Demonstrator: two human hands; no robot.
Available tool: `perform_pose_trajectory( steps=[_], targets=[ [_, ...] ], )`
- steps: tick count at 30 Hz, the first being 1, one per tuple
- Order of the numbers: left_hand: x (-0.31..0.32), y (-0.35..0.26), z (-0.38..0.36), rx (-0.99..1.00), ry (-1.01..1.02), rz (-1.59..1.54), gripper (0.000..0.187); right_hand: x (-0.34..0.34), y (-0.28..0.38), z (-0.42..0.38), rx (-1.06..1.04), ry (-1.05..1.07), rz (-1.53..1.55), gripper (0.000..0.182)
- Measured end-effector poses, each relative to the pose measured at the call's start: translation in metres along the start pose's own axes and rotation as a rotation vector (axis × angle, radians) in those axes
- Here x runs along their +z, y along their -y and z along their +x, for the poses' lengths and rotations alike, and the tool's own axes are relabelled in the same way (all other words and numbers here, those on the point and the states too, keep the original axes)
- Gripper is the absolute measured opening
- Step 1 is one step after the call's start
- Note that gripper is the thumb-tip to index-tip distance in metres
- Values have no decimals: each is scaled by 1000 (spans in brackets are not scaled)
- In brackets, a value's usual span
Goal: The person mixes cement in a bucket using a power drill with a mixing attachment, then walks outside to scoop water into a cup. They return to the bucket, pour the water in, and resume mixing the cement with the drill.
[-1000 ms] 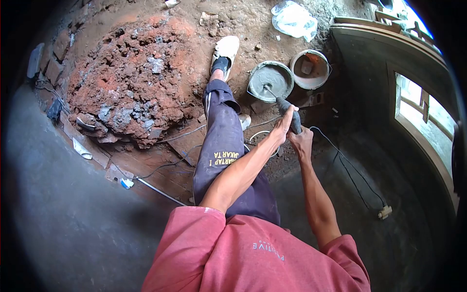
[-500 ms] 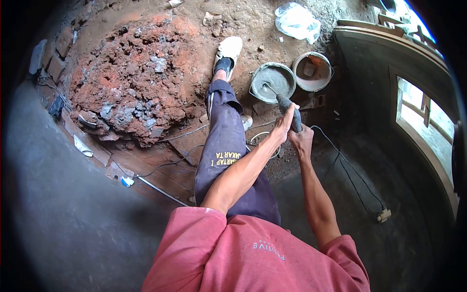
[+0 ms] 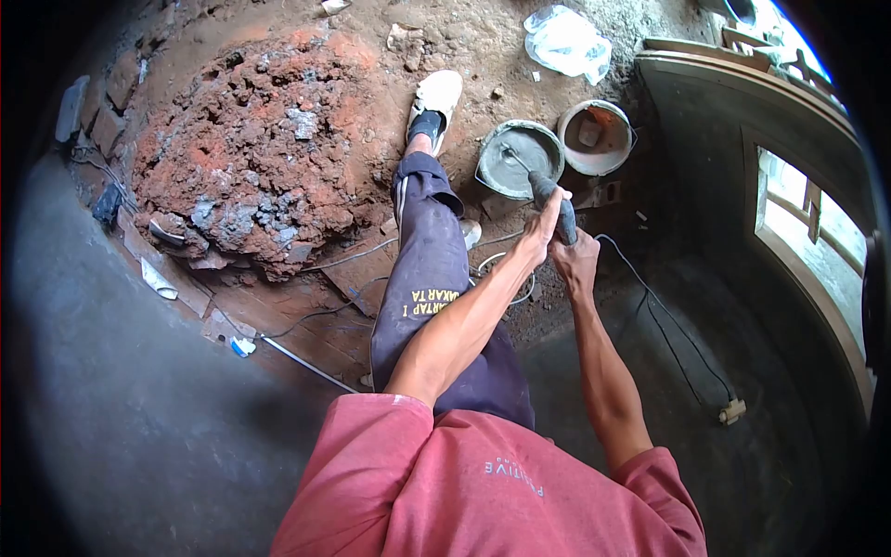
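Observation:
Both of my hands are wrapped around a dark power drill (image 3: pixel 543 188), its body coated with grey dust. My left hand (image 3: pixel 541 230) grips its left side, while my right hand (image 3: pixel 576 258) closes around the rear end. From the drill's front a thin mixing rod (image 3: pixel 518 161) slants down into a bucket (image 3: pixel 482 172) of wet grey cement mix (image 3: pixel 533 148). The rod's lower end dips into the mix near the far left of the bucket. A cord (image 3: pixel 640 276) leaves the drill by my right hand.
A second bucket (image 3: pixel 624 160) stands right of the first, with a pale lump inside. A clear plastic bag (image 3: pixel 568 42) lies beyond. Left of my leg is a heap of reddish rubble (image 3: pixel 260 158). A socket block (image 3: pixel 732 411) sits on the floor; a framed window (image 3: pixel 807 213) is at right.
The rod's end has shifted toward the far side of the bucket, and the drill has tilted slightly with it. My hands keep their grip.

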State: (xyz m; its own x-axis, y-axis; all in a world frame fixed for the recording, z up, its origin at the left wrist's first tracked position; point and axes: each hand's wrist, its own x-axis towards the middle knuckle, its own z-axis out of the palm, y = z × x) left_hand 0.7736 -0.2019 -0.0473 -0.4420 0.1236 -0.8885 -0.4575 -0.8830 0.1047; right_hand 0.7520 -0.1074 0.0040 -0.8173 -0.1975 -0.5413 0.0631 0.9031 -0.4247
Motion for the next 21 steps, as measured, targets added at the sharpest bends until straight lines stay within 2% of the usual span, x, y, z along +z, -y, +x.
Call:
perform_pose_trajectory(
  steps=[4, 13, 18, 21],
  targets=[
    [2, -7, -2, -54, 71, 24, 48, 1, -1, 4, -31, -34, -47, 33],
    [5, -4, 26, 2, 81, 58, 43, -5, -4, 13, -23, -66, -103, 37],
    [9, -14, 14, 43, 276, 104, 43, -11, -12, 17, 12, -55, -87, 38],
    [14, -17, 8, 8, 244, 123, 43, -14, -12, 16, 7, -57, -94, 38]
  ],
)
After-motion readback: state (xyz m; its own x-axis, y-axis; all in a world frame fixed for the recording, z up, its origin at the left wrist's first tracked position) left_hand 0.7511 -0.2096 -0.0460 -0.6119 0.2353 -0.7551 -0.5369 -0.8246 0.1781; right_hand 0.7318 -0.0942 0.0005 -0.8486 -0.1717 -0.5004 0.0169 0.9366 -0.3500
